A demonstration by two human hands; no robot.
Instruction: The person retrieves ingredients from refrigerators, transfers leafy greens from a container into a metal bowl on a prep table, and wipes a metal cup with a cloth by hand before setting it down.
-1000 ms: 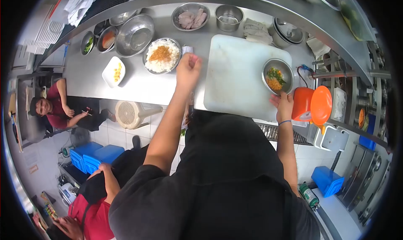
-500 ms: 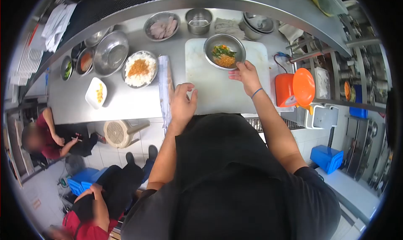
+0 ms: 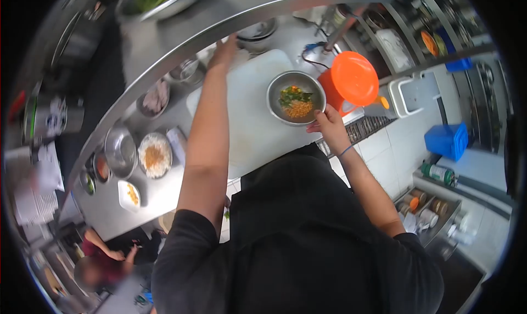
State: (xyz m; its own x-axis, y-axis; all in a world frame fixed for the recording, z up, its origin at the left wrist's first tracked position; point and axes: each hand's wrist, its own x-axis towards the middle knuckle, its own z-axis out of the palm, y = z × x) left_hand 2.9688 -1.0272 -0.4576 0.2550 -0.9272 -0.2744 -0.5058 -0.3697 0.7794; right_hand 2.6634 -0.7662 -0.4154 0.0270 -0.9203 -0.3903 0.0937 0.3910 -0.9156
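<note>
My right hand (image 3: 331, 128) pinches the near right rim of a metal bowl (image 3: 272, 102) over the cutting board's right side. Chopped greens with red bits (image 3: 293, 96) and golden-brown crumbs (image 3: 298, 110) lie inside it. Stretched far across the white cutting board (image 3: 250, 116), my left hand (image 3: 224, 51) is beside a cloth (image 3: 205, 56) and near stacked metal bowls (image 3: 257, 34). Its blurred fingers look extended, with nothing visible in them; whether they touch the cloth I cannot tell.
An orange scale (image 3: 351, 79) stands right of the bowl. To the left are a bowl of rice with orange-brown topping (image 3: 156, 156), a bowl of pale meat (image 3: 153, 99), an empty metal bowl (image 3: 121, 150) and a white dish with yellow pieces (image 3: 129, 196). A metal shelf (image 3: 181, 42) overhangs. Another person (image 3: 107, 259) sits lower left.
My left hand has reached forward from the board's near edge to the back of the counter. My view has turned right, and the held bowl is now close to the orange scale.
</note>
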